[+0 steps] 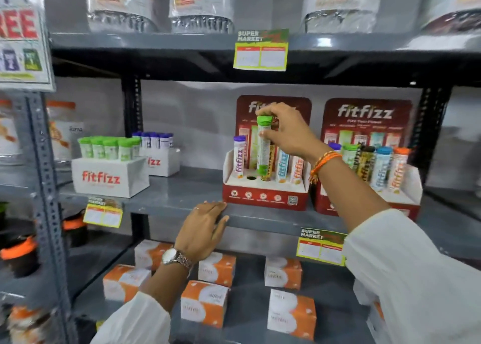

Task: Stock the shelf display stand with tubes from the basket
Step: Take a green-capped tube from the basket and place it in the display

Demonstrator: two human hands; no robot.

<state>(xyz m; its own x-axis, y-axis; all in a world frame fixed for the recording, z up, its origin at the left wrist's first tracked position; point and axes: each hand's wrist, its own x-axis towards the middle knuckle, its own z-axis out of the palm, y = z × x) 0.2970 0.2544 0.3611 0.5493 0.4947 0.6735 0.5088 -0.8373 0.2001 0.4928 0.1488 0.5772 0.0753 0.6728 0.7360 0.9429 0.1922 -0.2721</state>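
A red and white Fitfizz display stand point(263, 199) sits on the middle grey shelf. My right hand point(289, 130) grips a green-capped tube point(263, 148) by its top, upright, its lower end just above the stand's white top. An empty round hole point(251, 178) shows just left of that tube. In the stand are a purple-capped tube point(239, 156) at the left, a dark tube behind the green one, and blue and orange tubes at the right. My left hand point(205, 226) rests flat on the shelf's front edge, holding nothing. No basket is in view.
A second, full display stand point(369, 161) stands to the right. White Fitfizz boxes point(109, 176) with green- and purple-capped tubes sit at the left of the shelf. Orange and white cartons point(204, 303) fill the lower shelf. Large jars point(200, 5) stand on the shelf above.
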